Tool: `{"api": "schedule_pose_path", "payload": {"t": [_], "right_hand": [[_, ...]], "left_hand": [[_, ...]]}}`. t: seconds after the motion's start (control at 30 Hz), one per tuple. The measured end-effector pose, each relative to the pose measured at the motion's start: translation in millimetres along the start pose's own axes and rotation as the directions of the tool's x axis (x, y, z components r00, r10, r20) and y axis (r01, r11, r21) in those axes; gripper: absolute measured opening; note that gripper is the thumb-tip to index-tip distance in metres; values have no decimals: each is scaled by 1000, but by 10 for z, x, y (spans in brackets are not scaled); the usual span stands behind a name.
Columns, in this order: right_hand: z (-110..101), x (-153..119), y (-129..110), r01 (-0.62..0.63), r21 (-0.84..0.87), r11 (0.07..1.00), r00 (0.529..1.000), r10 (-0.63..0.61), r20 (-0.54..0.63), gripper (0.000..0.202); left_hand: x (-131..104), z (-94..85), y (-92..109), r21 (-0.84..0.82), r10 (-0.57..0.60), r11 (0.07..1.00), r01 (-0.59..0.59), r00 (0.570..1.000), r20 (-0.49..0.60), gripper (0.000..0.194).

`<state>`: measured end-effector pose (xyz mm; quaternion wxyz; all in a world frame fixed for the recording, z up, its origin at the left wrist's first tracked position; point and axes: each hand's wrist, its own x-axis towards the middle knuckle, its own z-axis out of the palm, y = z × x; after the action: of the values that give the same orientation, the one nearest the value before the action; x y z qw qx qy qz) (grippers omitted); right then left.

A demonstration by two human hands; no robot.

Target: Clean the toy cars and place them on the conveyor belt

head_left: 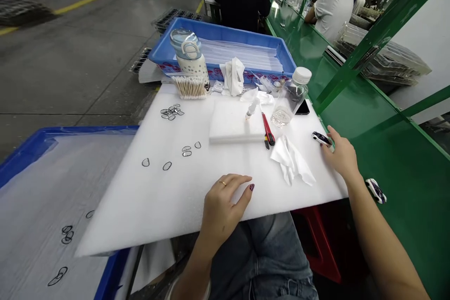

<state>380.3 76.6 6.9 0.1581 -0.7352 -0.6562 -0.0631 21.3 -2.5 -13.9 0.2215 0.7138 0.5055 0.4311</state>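
Note:
My left hand (225, 204) hovers over or rests at the near edge of the white foam board (130, 206), its fingers loosely bent, thumb apart, with nothing in them. At the board's right edge my right hand (340, 152) has thumb and forefinger around the end of a small glossy white-and-black toy car (320, 138). A similar toy car (376, 191) lies on the green bench beside my right forearm. Left of the right hand is a crumpled white tissue (291, 159). Thin black rings (172, 111) lie in a pile and singly on the board's left side.
A white foam block (235, 124) bears a small dropper bottle (252, 108); a red utility knife (267, 130) leans at its edge. Behind stand a clear bottle (290, 98), cotton swabs (190, 88), a drinking bottle (191, 56) and a blue tray (232, 33). People sit beyond.

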Motion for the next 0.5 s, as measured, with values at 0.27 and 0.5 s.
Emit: {"api": "schedule_pose_path", "payload": {"t": [0.27, 0.5], "right_hand": [[-171, -302, -746, 377, 296, 877, 926, -364, -100, 45], [-131, -521, -1698, 699, 581, 417, 525, -851, -20, 38]], "left_hand": [[11, 70, -24, 198, 81, 975, -100, 992, 100, 53], [-60, 103, -64, 211, 41, 977, -42, 999, 8, 67]]}}
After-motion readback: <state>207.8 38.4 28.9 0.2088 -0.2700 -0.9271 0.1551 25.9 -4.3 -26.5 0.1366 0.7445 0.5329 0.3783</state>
